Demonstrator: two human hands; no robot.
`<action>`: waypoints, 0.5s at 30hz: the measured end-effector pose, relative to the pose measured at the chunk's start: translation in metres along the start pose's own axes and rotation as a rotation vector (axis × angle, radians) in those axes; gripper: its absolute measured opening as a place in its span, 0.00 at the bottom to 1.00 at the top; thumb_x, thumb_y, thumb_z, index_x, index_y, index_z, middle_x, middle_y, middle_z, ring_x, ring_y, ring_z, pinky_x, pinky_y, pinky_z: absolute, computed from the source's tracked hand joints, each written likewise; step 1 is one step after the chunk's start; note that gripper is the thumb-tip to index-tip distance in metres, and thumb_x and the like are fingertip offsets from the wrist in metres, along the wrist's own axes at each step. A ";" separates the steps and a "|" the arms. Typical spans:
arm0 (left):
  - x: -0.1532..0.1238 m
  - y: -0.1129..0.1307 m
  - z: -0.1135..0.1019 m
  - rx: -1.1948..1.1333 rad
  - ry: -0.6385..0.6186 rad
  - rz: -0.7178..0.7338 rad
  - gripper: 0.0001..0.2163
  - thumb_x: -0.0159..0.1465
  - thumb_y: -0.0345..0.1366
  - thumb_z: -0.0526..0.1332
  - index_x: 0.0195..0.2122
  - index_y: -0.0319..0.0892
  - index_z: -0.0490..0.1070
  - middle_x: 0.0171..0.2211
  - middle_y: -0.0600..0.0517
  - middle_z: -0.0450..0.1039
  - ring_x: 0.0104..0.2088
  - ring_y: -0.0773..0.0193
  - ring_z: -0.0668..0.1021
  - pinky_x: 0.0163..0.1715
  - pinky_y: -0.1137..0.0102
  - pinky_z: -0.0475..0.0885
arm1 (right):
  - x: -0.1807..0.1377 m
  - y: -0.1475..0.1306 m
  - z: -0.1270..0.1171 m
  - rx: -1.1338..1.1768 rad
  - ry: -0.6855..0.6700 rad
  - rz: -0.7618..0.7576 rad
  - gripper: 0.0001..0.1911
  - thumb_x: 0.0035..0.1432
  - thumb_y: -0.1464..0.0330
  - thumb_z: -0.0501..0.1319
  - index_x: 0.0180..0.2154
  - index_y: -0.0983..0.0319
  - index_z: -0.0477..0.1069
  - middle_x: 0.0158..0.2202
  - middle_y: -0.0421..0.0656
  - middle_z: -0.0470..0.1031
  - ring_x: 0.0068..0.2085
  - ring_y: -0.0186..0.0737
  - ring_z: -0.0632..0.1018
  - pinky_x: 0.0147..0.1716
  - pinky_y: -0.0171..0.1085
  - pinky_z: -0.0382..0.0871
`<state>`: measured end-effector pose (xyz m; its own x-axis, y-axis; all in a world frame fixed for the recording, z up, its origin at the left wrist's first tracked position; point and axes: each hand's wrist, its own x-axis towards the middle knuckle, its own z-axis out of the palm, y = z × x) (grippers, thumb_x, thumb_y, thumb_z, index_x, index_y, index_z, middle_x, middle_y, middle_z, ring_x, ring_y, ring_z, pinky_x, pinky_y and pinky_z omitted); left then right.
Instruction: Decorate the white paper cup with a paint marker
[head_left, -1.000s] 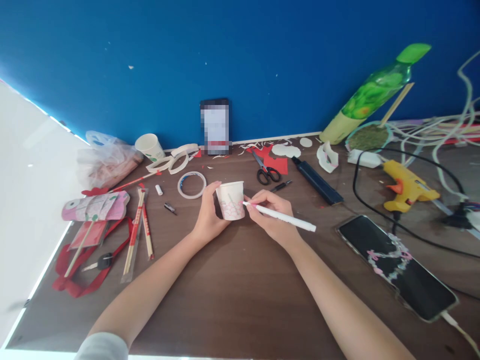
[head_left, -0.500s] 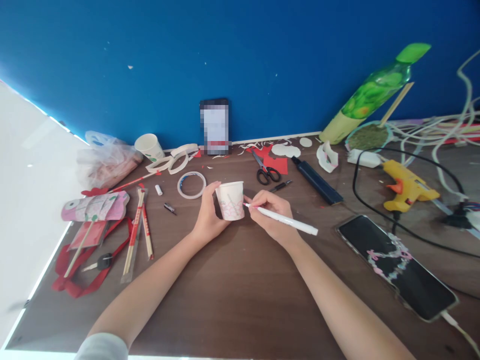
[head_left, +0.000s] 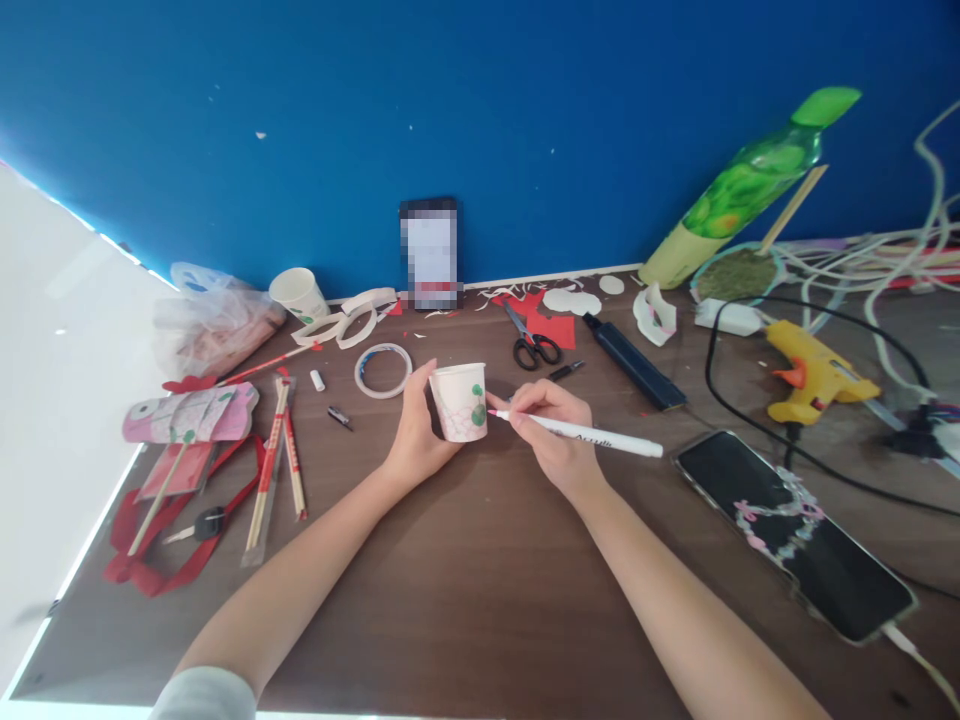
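A white paper cup (head_left: 454,400) with pink lines and green leaf prints is upright in front of me. My left hand (head_left: 418,430) grips its left side, the thumb by the rim and the other fingers hidden behind. Between the fingers of my right hand (head_left: 561,430) is a white acrylic marker (head_left: 600,437). Its pink tip points at the cup's right side; whether it touches I cannot tell. A white marker cap (head_left: 317,380) lies on the table to the left. Black-handled scissors (head_left: 536,349) rest on red paper behind my right hand.
A tape roll (head_left: 384,390) and another paper cup (head_left: 297,291) are at the back left. Wrapped chopsticks (head_left: 265,475) and a key (head_left: 204,525) lie left. To the right are a yellow glue gun (head_left: 821,372), a smartphone (head_left: 795,535) and cables; a green bottle (head_left: 750,190) leans on the blue wall.
The cup has turned in my left hand, so its green leaf print now faces me. The marker has shifted slightly right and rolled, showing its lettering.
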<state>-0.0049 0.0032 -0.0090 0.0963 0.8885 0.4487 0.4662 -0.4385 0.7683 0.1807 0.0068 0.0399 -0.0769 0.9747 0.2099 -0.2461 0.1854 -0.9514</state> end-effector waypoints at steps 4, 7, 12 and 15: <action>0.001 0.002 -0.001 0.024 -0.009 0.042 0.40 0.54 0.41 0.70 0.62 0.46 0.48 0.60 0.37 0.57 0.62 0.46 0.66 0.60 0.49 0.63 | -0.001 -0.009 0.003 -0.186 0.048 0.018 0.09 0.47 0.68 0.68 0.23 0.59 0.69 0.21 0.37 0.72 0.25 0.36 0.77 0.32 0.39 0.78; 0.001 0.003 -0.001 0.024 -0.018 0.037 0.40 0.54 0.41 0.71 0.62 0.46 0.47 0.60 0.37 0.57 0.61 0.47 0.67 0.59 0.50 0.64 | -0.003 -0.007 0.003 -0.300 0.070 0.009 0.07 0.48 0.69 0.67 0.23 0.59 0.70 0.22 0.40 0.76 0.29 0.42 0.82 0.28 0.35 0.75; 0.002 0.004 -0.001 0.038 -0.013 0.070 0.39 0.55 0.43 0.70 0.62 0.46 0.48 0.60 0.37 0.57 0.61 0.47 0.67 0.59 0.51 0.65 | -0.006 -0.003 0.002 -0.393 0.025 -0.037 0.05 0.51 0.68 0.66 0.24 0.59 0.73 0.27 0.43 0.81 0.36 0.47 0.84 0.30 0.36 0.76; 0.003 0.006 -0.002 0.065 -0.001 0.100 0.38 0.56 0.43 0.69 0.62 0.46 0.48 0.59 0.38 0.57 0.61 0.47 0.66 0.59 0.51 0.65 | -0.005 -0.003 0.003 -0.411 0.019 -0.041 0.05 0.50 0.68 0.66 0.24 0.59 0.73 0.26 0.43 0.81 0.38 0.48 0.84 0.31 0.36 0.77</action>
<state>-0.0033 0.0031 -0.0025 0.1460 0.8409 0.5212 0.5106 -0.5153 0.6884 0.1790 0.0005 0.0427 -0.0562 0.9669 0.2490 0.1577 0.2549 -0.9540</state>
